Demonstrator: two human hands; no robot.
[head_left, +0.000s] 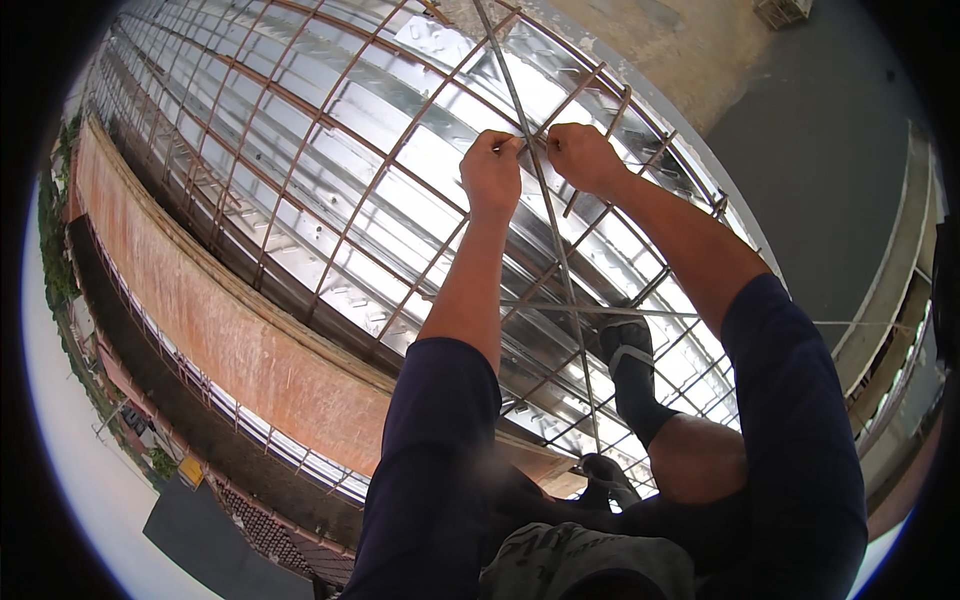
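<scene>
My left hand (491,176) is closed, thumb against curled fingers, just left of a long grey rebar (549,200) that runs from the top edge down towards my feet. On the bar's other side my right hand (584,160) is clenched, its knuckles close to the same bar. Both sit over a crossing in the rusty rebar grid (385,160). Whatever the fingers pinch is too small or hidden to make out. Beneath the grid lies shiny ribbed metal decking (440,115).
My shoe (627,345) stands among the bars, below a thin crosswise bar (640,312). A weathered, reddish formwork board (235,310) borders the decking on the left, with a lower roof (225,540) beyond. At the right, past the deck's edge, lies grey ground (820,170) far below.
</scene>
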